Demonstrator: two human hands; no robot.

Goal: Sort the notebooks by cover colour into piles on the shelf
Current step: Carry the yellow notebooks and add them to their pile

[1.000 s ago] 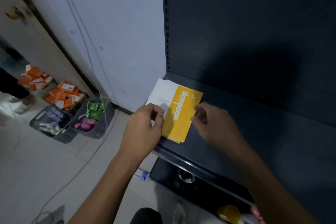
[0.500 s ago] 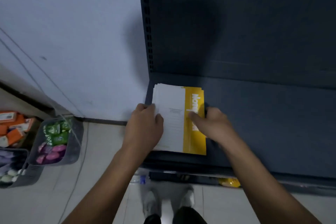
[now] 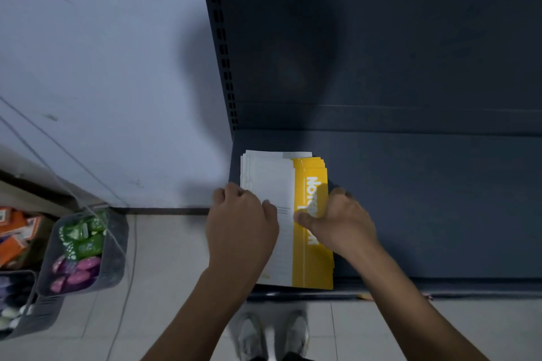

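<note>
A stack of several white-and-yellow notebooks (image 3: 278, 179) lies flat at the left end of the dark shelf (image 3: 425, 202), slightly fanned at the far edge. My left hand (image 3: 242, 226) grips the stack's left side, thumb on the white cover and fingers curled over the edge. My right hand (image 3: 337, 223) holds the right side, thumb pressed on the yellow band and fingers curled round the stack's right edge. The stack's near end reaches the shelf's front lip.
The shelf's dark back panel and slotted upright (image 3: 223, 53) stand behind the stack. A pale wall is to the left. On the floor at left sit grey baskets (image 3: 114, 258) of green and purple packets and orange boxes (image 3: 14, 237). My shoes (image 3: 272, 334) show below.
The stack, angled a second ago, now lies square to the shelf with both hands clasping its sides. The view has swung down and closer.
</note>
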